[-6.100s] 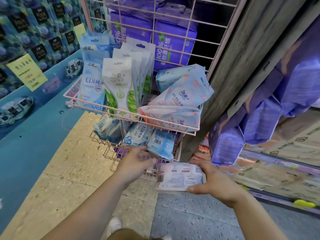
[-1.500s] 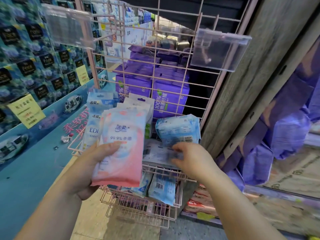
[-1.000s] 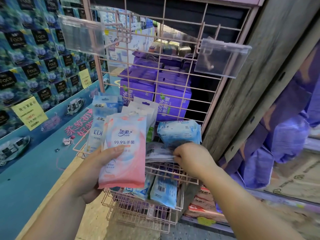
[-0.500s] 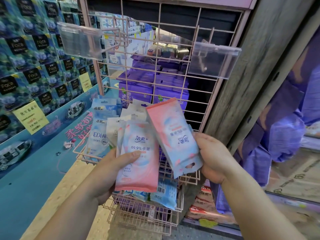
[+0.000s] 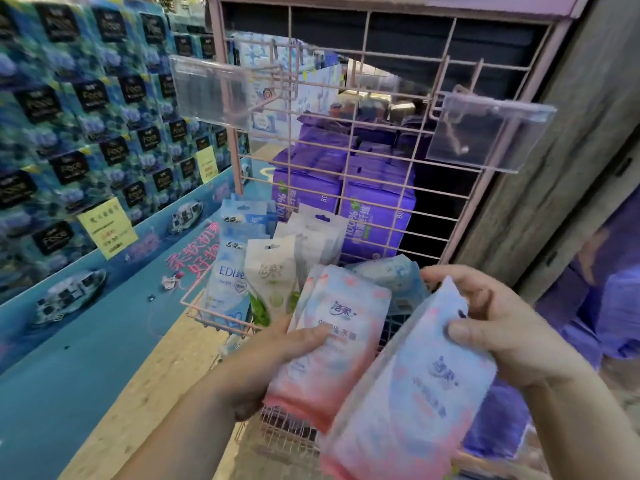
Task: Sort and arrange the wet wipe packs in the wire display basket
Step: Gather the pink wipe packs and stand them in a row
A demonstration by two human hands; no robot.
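My left hand [image 5: 273, 362] grips a small stack of pink-and-blue wet wipe packs [image 5: 332, 344], thumb across the front, held in front of the pink wire basket [image 5: 194, 306]. To its right, my right hand [image 5: 495, 327] holds another pink-and-blue pack [image 5: 412, 393] by its top end, tilted with its lower end toward the camera. In the basket stand blue EDI packs [image 5: 232, 268] at the left and white-and-green packs [image 5: 273, 278] beside them. A light blue pack [image 5: 391, 271] lies behind my hands.
A pink wire grid panel [image 5: 363, 140] rises behind the basket with two clear plastic label holders [image 5: 485, 133]. Purple tissue packs [image 5: 374, 199] sit behind the grid. A blue display wall with a yellow price tag [image 5: 107, 226] runs along the left. A lower wire basket [image 5: 287, 434] is mostly hidden.
My right hand has turned its pink pack over and swung it down and right, closer to the camera. My left hand's stack has shifted slightly right and nearer.
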